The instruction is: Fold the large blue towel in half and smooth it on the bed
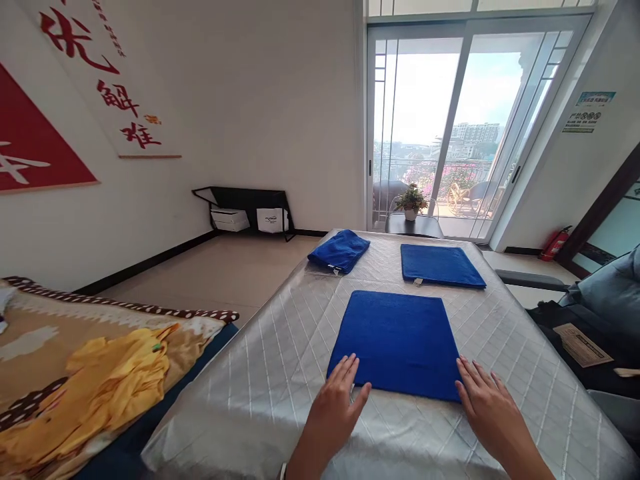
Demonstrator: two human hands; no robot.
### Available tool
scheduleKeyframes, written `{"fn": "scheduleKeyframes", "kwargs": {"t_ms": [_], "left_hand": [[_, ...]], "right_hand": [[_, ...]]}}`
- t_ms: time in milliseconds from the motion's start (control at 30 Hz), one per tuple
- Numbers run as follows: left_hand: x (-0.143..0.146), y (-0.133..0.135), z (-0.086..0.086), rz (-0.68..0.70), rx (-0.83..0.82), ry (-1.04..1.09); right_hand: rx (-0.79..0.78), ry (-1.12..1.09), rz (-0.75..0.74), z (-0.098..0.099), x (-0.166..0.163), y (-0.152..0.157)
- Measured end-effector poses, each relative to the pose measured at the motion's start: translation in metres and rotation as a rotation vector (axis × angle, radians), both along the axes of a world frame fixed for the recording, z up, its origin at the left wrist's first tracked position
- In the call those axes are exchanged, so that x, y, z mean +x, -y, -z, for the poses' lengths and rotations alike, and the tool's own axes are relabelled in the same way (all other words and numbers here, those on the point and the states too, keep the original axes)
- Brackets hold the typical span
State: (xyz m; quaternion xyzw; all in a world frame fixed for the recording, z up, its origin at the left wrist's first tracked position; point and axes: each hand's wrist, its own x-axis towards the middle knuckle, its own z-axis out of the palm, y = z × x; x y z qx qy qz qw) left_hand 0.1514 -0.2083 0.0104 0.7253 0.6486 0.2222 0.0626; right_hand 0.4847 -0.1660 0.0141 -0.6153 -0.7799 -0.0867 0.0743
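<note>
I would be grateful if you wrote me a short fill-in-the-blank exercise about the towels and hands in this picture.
1. The far left towel, the far right towel and the nearest towel on the table cover are all ____ in colour.
2. The left hand and the right hand, both open and flat, touch the ____ towel.
3. The crumpled cloth on the patterned blanket is ____.

Missing words: blue; nearest; yellow.

Table with silver quilted cover, bearing three folded cloths: near blue towel, far-right blue towel, thicker far-left blue towel
</note>
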Motion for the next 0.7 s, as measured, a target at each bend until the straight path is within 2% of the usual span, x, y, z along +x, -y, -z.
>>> {"fn": "scheduleKeyframes", "kwargs": {"t_ms": [133, 233, 333, 433, 533, 700], "left_hand": [[0.066, -0.038, -0.031, 0.367, -0.007, -0.04], [0.119, -0.07, -0.036, 0.48, 0.029, -0.094], [0.156, -0.097, -0.03, 0.508, 0.054, -0.131], [0.175, -0.116, -0.019, 0.482, 0.077, -0.127], [0.18, -0.125, -0.008, 0.424, 0.056, -0.144], [0.177, -0.131, 0.004, 0.378, -0.015, -0.202]], "right_hand": [[-0.074, 0.021, -0.064, -0.021, -0.017, -0.05], [-0.087, 0.041, -0.05, -0.018, -0.022, -0.082], [-0.075, 0.046, -0.034, -0.001, -0.016, -0.099], [-0.064, 0.031, -0.046, 0.019, -0.006, -0.105], [-0.053, 0.021, -0.064, 0.029, 0.0, -0.109], [-0.072, 0.004, -0.072, 0.031, -0.001, -0.114]]}}
